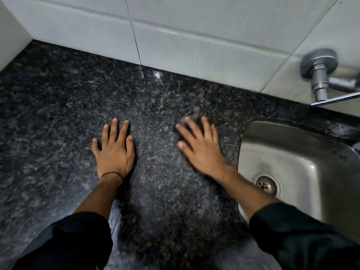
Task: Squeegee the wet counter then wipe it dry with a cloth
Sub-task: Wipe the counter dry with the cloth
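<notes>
The dark speckled granite counter point(64, 106) fills most of the view and shines in patches near the wall. My left hand point(115, 151) lies flat on it with straight, spread fingers and holds nothing. My right hand point(200, 147), blurred, is also flat with fingers spread, a little left of the sink. Under and just beyond its fingertips shows a small grey blurred patch point(191, 113), possibly a dark cloth; I cannot tell for sure. No squeegee is in view.
A steel sink point(292, 152) with a round drain point(266, 185) is set into the counter at the right. A metal tap point(321, 75) juts from the white tiled wall point(194, 36) above it. Another wall meets the counter at the far left.
</notes>
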`<state>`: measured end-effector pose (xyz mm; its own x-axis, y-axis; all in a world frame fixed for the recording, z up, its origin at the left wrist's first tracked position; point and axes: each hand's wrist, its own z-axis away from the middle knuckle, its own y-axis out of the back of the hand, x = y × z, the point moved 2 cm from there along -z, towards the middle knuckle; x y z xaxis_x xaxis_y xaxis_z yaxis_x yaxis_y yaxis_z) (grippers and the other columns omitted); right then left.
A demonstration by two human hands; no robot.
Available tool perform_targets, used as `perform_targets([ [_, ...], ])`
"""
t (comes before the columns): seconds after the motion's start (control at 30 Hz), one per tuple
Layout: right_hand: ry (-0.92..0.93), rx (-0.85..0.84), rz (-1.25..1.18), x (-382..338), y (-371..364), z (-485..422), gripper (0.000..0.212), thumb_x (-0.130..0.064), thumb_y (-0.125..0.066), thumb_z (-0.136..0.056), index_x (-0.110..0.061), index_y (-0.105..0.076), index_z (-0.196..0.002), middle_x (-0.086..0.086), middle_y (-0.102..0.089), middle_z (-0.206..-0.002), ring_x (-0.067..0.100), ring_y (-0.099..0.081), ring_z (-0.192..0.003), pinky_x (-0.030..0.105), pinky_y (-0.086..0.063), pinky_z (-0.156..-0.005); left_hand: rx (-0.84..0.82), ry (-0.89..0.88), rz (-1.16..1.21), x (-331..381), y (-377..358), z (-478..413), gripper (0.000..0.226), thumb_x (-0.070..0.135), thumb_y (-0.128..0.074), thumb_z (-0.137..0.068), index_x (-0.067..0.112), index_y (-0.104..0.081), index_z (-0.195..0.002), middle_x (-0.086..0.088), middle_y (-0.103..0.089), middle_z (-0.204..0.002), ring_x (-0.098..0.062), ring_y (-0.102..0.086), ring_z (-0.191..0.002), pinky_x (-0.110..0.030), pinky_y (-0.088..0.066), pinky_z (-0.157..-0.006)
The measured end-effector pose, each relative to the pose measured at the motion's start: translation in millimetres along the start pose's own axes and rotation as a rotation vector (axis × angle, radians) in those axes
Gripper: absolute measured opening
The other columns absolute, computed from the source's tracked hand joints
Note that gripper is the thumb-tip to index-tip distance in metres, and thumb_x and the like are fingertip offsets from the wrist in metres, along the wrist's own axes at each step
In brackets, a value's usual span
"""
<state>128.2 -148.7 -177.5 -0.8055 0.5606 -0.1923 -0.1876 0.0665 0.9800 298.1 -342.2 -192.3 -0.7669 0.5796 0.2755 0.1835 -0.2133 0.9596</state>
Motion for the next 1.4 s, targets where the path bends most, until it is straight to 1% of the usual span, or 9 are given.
perform_targets([
  [0.2,0.700,-0.184,0.060,-5,6,58,0.056,-0.059,-0.032,-0.100,-0.046,-0.018,-0.152,-0.016,-0.007,-0.164,0.027,0.006,-0.152,0.052,-0.001,-0.120,0.006,0.001,0.001,-2,2,0,0.051,0.049,-0.016,-0.103,0.042,-0.014,-0.153,0.011,-0.005,-0.165,-0.016,-0.002,-0.152,-0.058,-0.005,-0.118],
  [0.27,0.586,-0.163,0.069,42,14,30,0.057,-0.060,-0.031,-0.099,-0.047,-0.015,-0.153,-0.018,-0.005,-0.163,0.024,0.008,-0.152,0.057,-0.001,-0.119,0.010,0.000,0.001,-1,2,-1,0.051,0.049,-0.016,-0.103,0.042,-0.014,-0.154,0.010,-0.006,-0.165,-0.016,-0.002,-0.152,-0.058,-0.005,-0.118],
  [0.37,0.138,-0.084,0.018,114,26,-21,0.062,-0.062,-0.026,-0.097,-0.045,-0.007,-0.154,-0.015,-0.004,-0.164,0.027,0.007,-0.151,0.065,-0.005,-0.116,0.010,-0.005,-0.009,-2,0,-2,0.051,0.048,-0.017,-0.103,0.041,-0.014,-0.154,0.009,-0.007,-0.165,-0.017,-0.002,-0.152,-0.057,-0.004,-0.117],
  [0.5,-0.348,-0.017,-0.098,125,27,-48,0.068,-0.060,-0.025,-0.098,-0.033,-0.002,-0.156,-0.011,0.001,-0.164,0.031,0.008,-0.150,0.058,0.001,-0.119,-0.012,-0.016,0.011,-5,-3,-1,0.051,0.047,-0.020,-0.104,0.039,-0.017,-0.154,0.008,-0.007,-0.165,-0.017,-0.002,-0.152,-0.057,-0.003,-0.118],
  [0.7,0.046,-0.037,-0.016,7,-1,53,0.067,-0.062,-0.025,-0.097,-0.029,-0.016,-0.156,-0.008,-0.013,-0.164,0.031,-0.002,-0.151,0.060,-0.009,-0.118,0.048,-0.080,0.145,6,17,43,0.055,0.034,-0.043,-0.100,0.032,-0.027,-0.153,0.004,-0.014,-0.164,-0.023,-0.015,-0.150,-0.054,-0.014,-0.117],
  [0.93,0.570,-0.152,0.046,-18,-9,158,0.051,-0.064,-0.039,-0.095,-0.037,-0.044,-0.138,-0.003,-0.040,-0.145,0.032,-0.027,-0.142,0.060,-0.022,-0.113,-0.024,-0.012,0.043,3,-6,160,0.055,0.048,-0.021,-0.100,0.040,-0.016,-0.154,0.011,-0.005,-0.164,-0.015,-0.004,-0.152,-0.053,-0.010,-0.119],
  [1.03,0.348,-0.104,0.077,21,-2,111,0.060,-0.068,-0.036,-0.093,-0.043,-0.031,-0.148,-0.001,-0.019,-0.160,0.032,-0.008,-0.149,0.059,-0.006,-0.118,-0.034,-0.007,0.036,1,-12,162,0.055,0.050,-0.015,-0.100,0.043,-0.007,-0.154,0.014,0.001,-0.164,-0.012,0.001,-0.152,-0.052,-0.006,-0.119],
  [1.23,-0.227,0.053,-0.020,23,3,57,0.059,-0.063,-0.031,-0.096,-0.039,-0.031,-0.150,-0.006,-0.017,-0.163,0.027,-0.009,-0.150,0.054,-0.009,-0.120,-0.035,-0.003,0.049,1,-13,160,0.053,0.047,-0.018,-0.102,0.041,-0.008,-0.154,0.012,0.000,-0.164,-0.014,0.000,-0.152,-0.053,-0.006,-0.119],
  [1.4,-0.124,0.022,-0.026,-61,-17,128,0.061,-0.062,-0.032,-0.095,-0.037,-0.030,-0.151,-0.007,-0.019,-0.163,0.026,-0.013,-0.150,0.053,-0.013,-0.119,-0.056,-0.012,0.081,0,-12,160,0.053,0.047,-0.017,-0.103,0.041,-0.007,-0.154,0.012,0.001,-0.164,-0.015,0.001,-0.152,-0.053,-0.003,-0.119],
])
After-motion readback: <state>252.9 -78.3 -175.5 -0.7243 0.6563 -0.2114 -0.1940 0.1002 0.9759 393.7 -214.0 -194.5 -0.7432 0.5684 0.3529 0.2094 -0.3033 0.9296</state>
